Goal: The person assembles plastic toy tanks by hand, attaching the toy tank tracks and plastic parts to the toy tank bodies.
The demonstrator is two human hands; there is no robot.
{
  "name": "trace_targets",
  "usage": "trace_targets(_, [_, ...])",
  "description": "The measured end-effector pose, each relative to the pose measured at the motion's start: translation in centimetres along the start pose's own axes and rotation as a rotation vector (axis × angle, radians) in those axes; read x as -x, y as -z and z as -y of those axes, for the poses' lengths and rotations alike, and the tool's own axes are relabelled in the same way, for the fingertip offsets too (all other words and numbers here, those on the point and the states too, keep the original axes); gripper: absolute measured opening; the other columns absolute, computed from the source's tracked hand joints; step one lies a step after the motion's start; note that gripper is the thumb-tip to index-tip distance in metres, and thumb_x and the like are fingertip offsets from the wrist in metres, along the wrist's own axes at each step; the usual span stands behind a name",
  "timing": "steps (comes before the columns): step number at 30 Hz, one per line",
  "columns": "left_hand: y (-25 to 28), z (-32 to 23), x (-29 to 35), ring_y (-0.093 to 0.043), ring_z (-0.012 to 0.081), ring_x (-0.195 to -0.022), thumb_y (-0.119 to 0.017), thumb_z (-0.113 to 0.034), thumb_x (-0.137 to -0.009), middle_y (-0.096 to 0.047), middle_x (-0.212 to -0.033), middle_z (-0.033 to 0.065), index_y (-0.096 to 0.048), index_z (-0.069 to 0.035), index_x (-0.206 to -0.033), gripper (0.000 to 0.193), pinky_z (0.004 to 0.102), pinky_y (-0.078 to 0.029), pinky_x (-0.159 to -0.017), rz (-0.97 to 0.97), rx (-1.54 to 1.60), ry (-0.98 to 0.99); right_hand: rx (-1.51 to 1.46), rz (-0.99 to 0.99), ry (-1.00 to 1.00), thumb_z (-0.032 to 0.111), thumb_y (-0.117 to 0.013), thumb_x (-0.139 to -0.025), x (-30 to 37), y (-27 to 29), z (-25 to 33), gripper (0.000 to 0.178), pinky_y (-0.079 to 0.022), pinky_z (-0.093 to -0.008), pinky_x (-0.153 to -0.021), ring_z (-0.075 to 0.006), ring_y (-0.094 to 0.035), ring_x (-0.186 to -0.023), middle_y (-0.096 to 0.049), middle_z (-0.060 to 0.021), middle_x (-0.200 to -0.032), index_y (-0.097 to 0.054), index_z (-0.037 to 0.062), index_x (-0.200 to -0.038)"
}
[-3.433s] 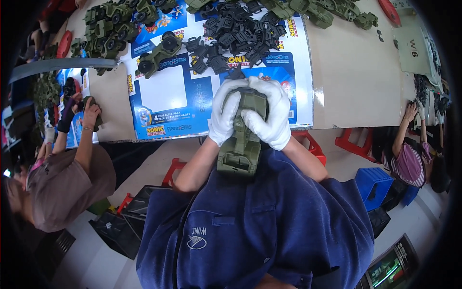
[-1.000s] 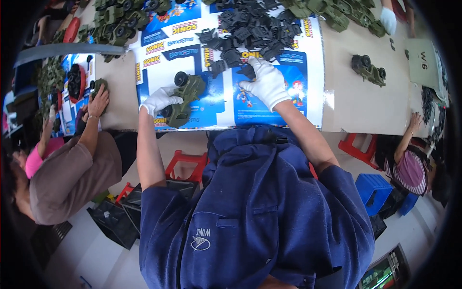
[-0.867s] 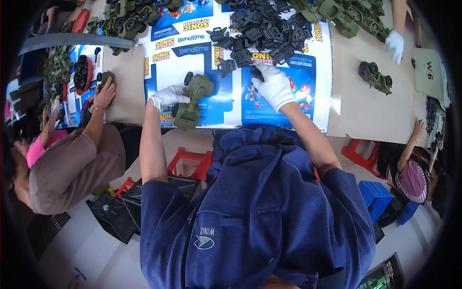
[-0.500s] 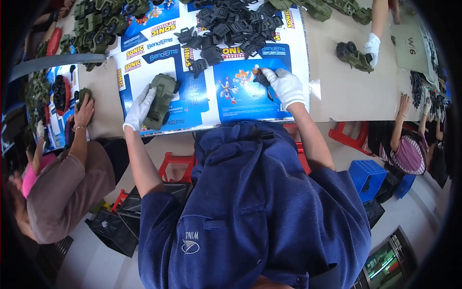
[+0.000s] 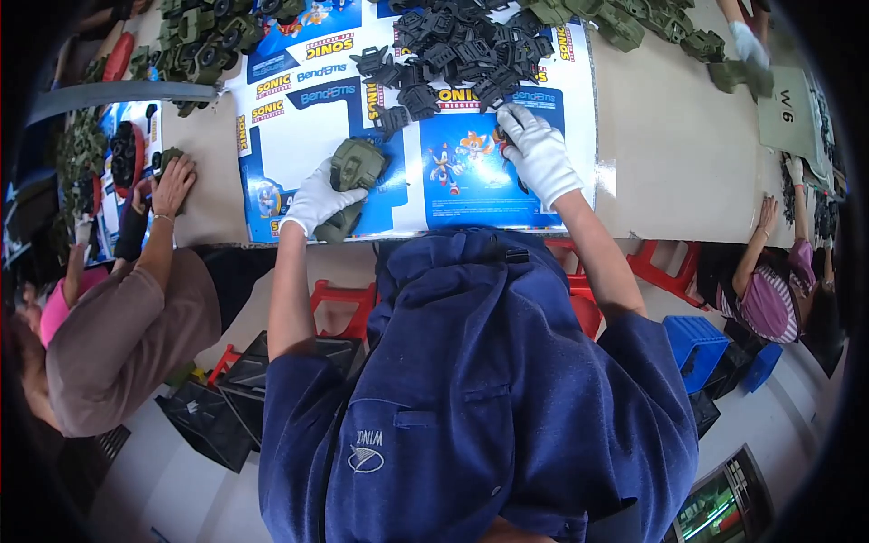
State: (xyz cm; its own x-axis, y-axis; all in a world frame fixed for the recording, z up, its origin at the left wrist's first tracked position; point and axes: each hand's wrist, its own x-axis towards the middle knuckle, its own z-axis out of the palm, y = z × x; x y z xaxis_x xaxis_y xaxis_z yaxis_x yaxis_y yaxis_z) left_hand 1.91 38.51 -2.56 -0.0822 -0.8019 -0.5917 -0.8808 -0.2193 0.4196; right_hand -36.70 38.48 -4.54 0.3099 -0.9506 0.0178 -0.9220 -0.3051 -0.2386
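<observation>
My left hand, in a white glove, is closed round an olive-green toy vehicle, low over the printed sheet near the table's front edge. Its thumb lies across the vehicle's body. My right hand, also gloved, is over the sheet's right side. Its forefinger reaches the near edge of a heap of black plastic parts. Thumb and forefinger stand apart, and dark and red print shows between them; the other fingertips are partly hidden. Under both hands lies the blue and white printed sheet.
Green toy vehicles are piled at the far left, more at the far right. A grey strip juts in from the left. Co-workers' hands work on the left; a gloved hand moves at right. Red stools stand below.
My left hand has shifted right with the vehicle, its thumb now across it. My right hand has moved up to the black heap. The right co-worker's gloved hand has moved away with a green vehicle.
</observation>
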Motion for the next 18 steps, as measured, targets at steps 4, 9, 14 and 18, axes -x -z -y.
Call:
trace_targets(4, [-2.1,0.2,0.4,-0.062,0.0229,-0.112,-0.085,-0.02,-0.074,-0.062,-0.126,0.0141,-0.031,-0.004,-0.151,0.095,0.0338,-0.049,-0.096,0.085,0.763,-0.15,-0.065,0.139,0.011,0.016,-0.071,-0.08,0.3,0.7,-0.6,0.057,-0.049,-0.0393,-0.096,-0.0349,-0.061,-0.111,-0.059,-0.0167,-0.13,-0.055,0.0097,-0.135])
trace_targets(9, [-2.1,-1.0,0.6,-0.06,0.0137,-0.103,-0.068,-0.014,-0.093,-0.067,-0.112,0.0096,-0.044,-0.004,-0.144,0.058,0.0274,-0.048,-0.091,0.169,0.948,-0.07,-0.225,0.144,0.008,0.002,-0.069,-0.08,0.2,0.2,-1.4,0.057,-0.05,-0.0396,-0.095,-0.0362,-0.061,-0.109,-0.061,-0.0179,-0.126,-0.056,0.0069,-0.135])
trace_targets(14, [-3.6,-3.4,-0.3,-0.058,0.0217,-0.12,-0.063,-0.044,-0.095,-0.061,-0.13,0.0158,-0.039,-0.004,-0.148,0.07,0.0321,-0.043,-0.103,0.206,0.745,0.005,-0.14,0.037,-0.014,0.013,-0.07,-0.081,0.4,-0.7,-0.8,0.054,-0.053,-0.0404,-0.088,-0.0353,-0.064,-0.101,-0.063,-0.0173,-0.122,-0.057,0.0077,-0.133])
trace_targets(18, [-2.6,-8.2,1.2,-0.058,0.034,-0.122,-0.077,-0.067,-0.07,-0.057,-0.133,0.0261,-0.021,-0.003,-0.154,0.12,0.0386,-0.044,-0.104,0.184,0.331,-0.139,-0.174,-0.014,-0.066,0.012,-0.072,-0.079,0.8,-1.5,-0.8,0.054,-0.052,-0.04,-0.091,-0.0358,-0.063,-0.106,-0.062,-0.0192,-0.125,-0.058,0.008,-0.132])
